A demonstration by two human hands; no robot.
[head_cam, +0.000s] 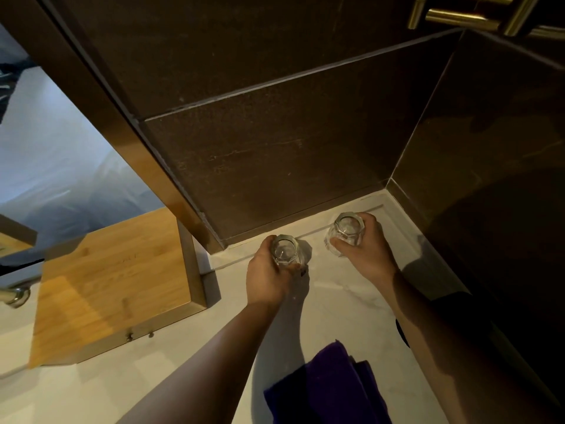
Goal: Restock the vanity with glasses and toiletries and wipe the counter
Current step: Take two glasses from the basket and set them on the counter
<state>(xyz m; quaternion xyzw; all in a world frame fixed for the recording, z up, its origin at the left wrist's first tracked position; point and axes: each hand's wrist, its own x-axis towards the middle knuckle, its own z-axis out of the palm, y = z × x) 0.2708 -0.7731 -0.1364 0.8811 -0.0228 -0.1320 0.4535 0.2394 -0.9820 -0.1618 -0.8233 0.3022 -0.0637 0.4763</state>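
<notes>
Each of your hands has its grip wrapped round a clear faceted drinking glass: left hand on the nearer glass, right hand on the farther glass. Both stand upright, mouths up, near the pale marble worktop back corner.

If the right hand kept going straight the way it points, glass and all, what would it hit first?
Probably the dark back wall: the right hand, gripping its glass, points toward the counter's rear corner, with only bare counter visible ahead. Depth is uncertain.
</notes>
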